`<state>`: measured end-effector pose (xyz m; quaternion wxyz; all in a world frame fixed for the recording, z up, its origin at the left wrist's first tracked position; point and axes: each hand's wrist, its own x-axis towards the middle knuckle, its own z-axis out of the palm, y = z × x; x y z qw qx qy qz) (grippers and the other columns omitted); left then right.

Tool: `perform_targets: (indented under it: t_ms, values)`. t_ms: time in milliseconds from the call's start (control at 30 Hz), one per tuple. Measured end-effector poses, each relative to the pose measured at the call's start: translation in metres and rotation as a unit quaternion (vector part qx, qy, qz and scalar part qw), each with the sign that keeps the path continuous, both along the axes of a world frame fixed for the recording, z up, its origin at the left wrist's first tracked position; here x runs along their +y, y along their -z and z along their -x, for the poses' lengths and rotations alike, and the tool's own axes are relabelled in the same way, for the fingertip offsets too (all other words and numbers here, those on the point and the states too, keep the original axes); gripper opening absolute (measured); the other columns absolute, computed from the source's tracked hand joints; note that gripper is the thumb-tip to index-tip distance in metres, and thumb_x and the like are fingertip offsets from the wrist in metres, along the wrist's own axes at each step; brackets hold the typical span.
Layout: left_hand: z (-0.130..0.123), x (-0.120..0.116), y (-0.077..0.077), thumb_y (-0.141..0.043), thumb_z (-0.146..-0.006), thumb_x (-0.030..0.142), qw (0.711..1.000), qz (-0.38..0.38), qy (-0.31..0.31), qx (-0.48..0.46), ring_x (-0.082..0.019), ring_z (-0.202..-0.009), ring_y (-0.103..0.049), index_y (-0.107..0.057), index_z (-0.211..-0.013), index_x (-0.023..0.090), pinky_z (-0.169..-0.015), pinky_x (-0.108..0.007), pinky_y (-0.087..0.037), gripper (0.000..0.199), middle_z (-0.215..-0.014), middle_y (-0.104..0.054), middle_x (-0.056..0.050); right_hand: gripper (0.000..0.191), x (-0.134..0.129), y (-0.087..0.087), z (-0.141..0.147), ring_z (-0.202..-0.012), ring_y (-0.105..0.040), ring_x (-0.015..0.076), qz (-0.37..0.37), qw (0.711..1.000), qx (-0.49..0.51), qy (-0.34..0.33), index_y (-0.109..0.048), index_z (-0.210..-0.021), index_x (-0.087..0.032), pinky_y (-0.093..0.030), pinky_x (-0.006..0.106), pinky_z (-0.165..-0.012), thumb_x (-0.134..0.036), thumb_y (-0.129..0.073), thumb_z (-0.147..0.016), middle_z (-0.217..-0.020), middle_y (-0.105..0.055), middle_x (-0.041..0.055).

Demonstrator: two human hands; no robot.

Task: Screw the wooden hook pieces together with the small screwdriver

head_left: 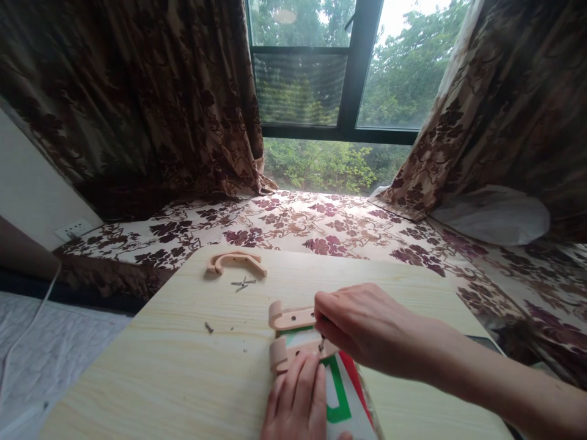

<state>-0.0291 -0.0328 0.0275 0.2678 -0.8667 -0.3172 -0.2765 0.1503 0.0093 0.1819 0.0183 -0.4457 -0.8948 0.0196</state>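
My right hand is closed in a fist around a screwdriver. Its handle is hidden by the fingers, and its thin shaft points down at a hole in the nearer curved wooden hook. Pressed close together, the fingers of my left hand hold that hook down from the near side. Just behind lies a second wooden hook with dark holes, its right end covered by my right hand. Both hooks rest across a flat packet printed green, white and red.
Two more curved wooden hooks lie at the table's far left. Several small screws are near them, and a single screw lies closer. The pale wooden table meets a flower-patterned window seat. A dark flat object shows beyond my right forearm.
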Motion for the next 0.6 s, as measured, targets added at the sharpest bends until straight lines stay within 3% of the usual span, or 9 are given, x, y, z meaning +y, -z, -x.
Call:
perform_targets:
  t_ms: [133, 333, 467, 600]
  values:
    - [-0.001, 0.0, -0.005, -0.044, -0.087, 0.06, 1.0, 0.0, 0.008, -0.015, -0.02, -0.101, -0.059, -0.067, -0.103, 0.017, -0.083, -0.028, -0.041, 0.051, -0.106, -0.07, -0.005, 0.019, 0.0, -0.006, 0.0, -0.052, -0.045, 0.0121, 0.008, 1.0, -0.023, 0.011, -0.051, -0.081, -0.017, -0.02, 0.029, -0.048, -0.028, -0.042, -0.094, -0.064, -0.059, 0.0023]
    - [-0.004, 0.002, -0.009, -0.039, -0.091, 0.055, 1.0, -0.008, -0.002, -0.03, -0.018, -0.097, -0.058, -0.068, -0.097, 0.017, -0.08, -0.027, -0.04, 0.048, -0.101, -0.071, -0.005, 0.012, -0.003, -0.028, -0.005, -0.062, -0.051, 0.0126, 0.038, 0.997, -0.009, -0.067, -0.052, -0.079, -0.017, -0.028, 0.027, -0.051, -0.017, -0.047, -0.09, -0.074, -0.061, 0.0025]
    - [-0.003, 0.001, -0.009, -0.041, -0.089, 0.058, 1.0, 0.003, 0.007, -0.028, -0.019, -0.1, -0.057, -0.067, -0.1, 0.016, -0.08, -0.027, -0.04, 0.05, -0.103, -0.071, -0.005, 0.017, -0.002, -0.019, -0.006, -0.059, -0.047, 0.0121, 0.043, 0.996, -0.004, -0.081, -0.05, -0.079, -0.017, -0.03, 0.026, -0.052, -0.017, -0.042, -0.094, -0.073, -0.06, 0.0026]
    - [-0.003, 0.0, -0.008, -0.041, -0.091, 0.053, 0.999, 0.021, 0.011, -0.041, -0.018, -0.102, -0.057, -0.065, -0.103, 0.018, -0.083, -0.027, -0.04, 0.044, -0.105, -0.07, -0.005, 0.017, 0.0, -0.005, -0.004, -0.054, -0.043, 0.0121, 0.007, 0.999, -0.004, -0.043, -0.049, -0.081, -0.017, -0.024, 0.028, -0.049, -0.02, -0.039, -0.094, -0.067, -0.058, 0.002]
